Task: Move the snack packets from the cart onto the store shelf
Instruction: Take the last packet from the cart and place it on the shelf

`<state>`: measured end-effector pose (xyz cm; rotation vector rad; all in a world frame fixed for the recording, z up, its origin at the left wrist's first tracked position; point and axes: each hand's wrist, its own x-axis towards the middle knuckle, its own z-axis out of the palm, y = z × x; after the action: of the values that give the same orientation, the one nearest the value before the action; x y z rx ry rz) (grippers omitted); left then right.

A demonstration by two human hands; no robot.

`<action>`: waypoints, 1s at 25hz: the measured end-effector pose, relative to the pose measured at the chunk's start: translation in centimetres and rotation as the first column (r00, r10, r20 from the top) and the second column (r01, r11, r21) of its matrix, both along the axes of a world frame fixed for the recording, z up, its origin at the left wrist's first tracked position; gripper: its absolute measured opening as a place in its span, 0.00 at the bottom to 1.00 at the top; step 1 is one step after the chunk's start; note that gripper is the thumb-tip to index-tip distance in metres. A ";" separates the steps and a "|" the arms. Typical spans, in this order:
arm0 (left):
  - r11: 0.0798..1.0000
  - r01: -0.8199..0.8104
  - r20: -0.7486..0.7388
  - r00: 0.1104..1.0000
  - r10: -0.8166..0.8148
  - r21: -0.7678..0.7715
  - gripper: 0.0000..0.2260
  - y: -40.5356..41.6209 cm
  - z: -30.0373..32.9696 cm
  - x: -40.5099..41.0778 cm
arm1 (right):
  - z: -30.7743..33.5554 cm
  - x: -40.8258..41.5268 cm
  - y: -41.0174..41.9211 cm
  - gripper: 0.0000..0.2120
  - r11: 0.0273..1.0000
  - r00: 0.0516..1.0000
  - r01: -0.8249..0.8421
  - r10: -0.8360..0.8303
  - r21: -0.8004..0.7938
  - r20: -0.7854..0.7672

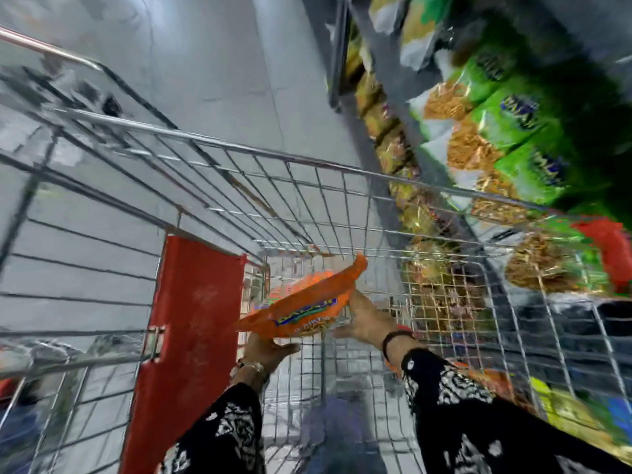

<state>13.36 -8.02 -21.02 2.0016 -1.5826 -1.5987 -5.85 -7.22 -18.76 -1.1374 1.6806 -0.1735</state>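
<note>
From the head camera, a wire cart (307, 186) fills the middle of a tilted, motion-blurred view, and everything else is placed against it. Inside the cart's basket, near its far end wall, an orange packet (304, 309) is held up between both hands, lying nearly flat with one corner tipped upward toward the cart's rim. The left hand (268, 350) is under the packet's near edge, its fingers (287, 348) curled up against the underside, closed on the packet as far as the blur lets one see. The right hand (367, 319) holds the packet's right end, thumb side pressed to the edge; its fingers are mostly hidden behind the packet, but the hand is plainly gripping it. Both forearms wear black sleeves (455, 405) with a white pattern, a dark band sits at the right wrist and a pale bracelet at the left. A red flap (191, 323) stands at the cart's left side, just beside the packet. To the right of the cart, seen partly through its wires, a shelf (420, 155) carries rows of green bags (513, 124). More packets (567, 415), orange and yellow, lie in the cart's near right corner under the right sleeve.
</note>
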 end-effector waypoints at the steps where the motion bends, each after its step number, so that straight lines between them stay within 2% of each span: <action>1: 0.999 -0.022 -0.022 1.000 0.022 -0.028 0.28 -0.3 -0.5 -0.3 | -0.8 0.3 -0.5 0.30 1.000 1.000 0.004 -0.004 -0.022 -0.014; 3: 0.991 -0.119 -0.074 0.991 0.115 -0.053 0.24 -0.9 -0.8 -0.5 | -0.7 0.8 -1.2 0.20 0.985 0.992 0.120 -0.114 -0.122 0.055; 4: 0.984 -0.170 -0.089 0.982 0.165 -0.052 0.23 -1.5 -0.6 -0.6 | -0.4 0.8 -1.4 0.18 0.977 0.986 0.157 -0.145 -0.147 0.086; 6: 0.988 -0.139 -0.049 0.989 0.136 -0.072 0.20 -2.6 0.0 -1.0 | 1.3 0.5 -1.5 0.18 0.963 0.970 0.208 -0.182 -0.171 0.158; 11: 0.989 0.094 -0.109 0.988 -0.107 -0.118 0.20 -3.4 5.8 -4.4 | 7.9 -3.3 1.4 0.23 0.926 0.966 0.257 -0.237 -0.277 0.104; 14: 0.964 0.207 -0.207 0.949 -0.240 -0.169 0.29 -2.5 10.5 -7.4 | 13.4 -5.8 5.3 0.21 0.868 0.933 0.354 -0.354 -0.347 0.066; 15: 0.952 0.240 -0.260 0.923 -0.284 -0.188 0.28 -1.4 13.2 -8.9 | 15.8 -6.7 7.6 0.20 0.829 0.907 0.409 -0.416 -0.381 0.068; 17: 0.924 0.316 -0.384 0.842 -0.378 -0.216 0.23 0.9 18.0 -11.7 | 20.2 -8.0 12.2 0.20 0.743 0.855 0.495 -0.508 -0.450 0.101; 19: 0.856 0.432 -0.428 0.742 -0.516 -0.284 0.23 3.6 22.4 -14.3 | 24.0 -9.1 17.3 0.22 0.653 0.797 0.545 -0.599 -0.526 0.082; 23: 0.624 0.653 -0.420 0.468 -0.778 -0.428 0.24 11.6 29.8 -20.3 | 30.6 -10.6 30.2 0.22 0.493 0.608 0.587 -0.792 -0.642 -0.052; 25: 0.494 0.716 -0.412 0.308 -0.857 -0.492 0.18 16.9 33.2 -23.2 | 33.3 -10.5 36.8 0.19 0.384 0.488 0.618 -0.871 -0.685 -0.048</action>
<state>-9.88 8.84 12.16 0.2934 -2.4059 -1.8894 -16.33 29.53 14.59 -0.6945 2.5784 -1.2387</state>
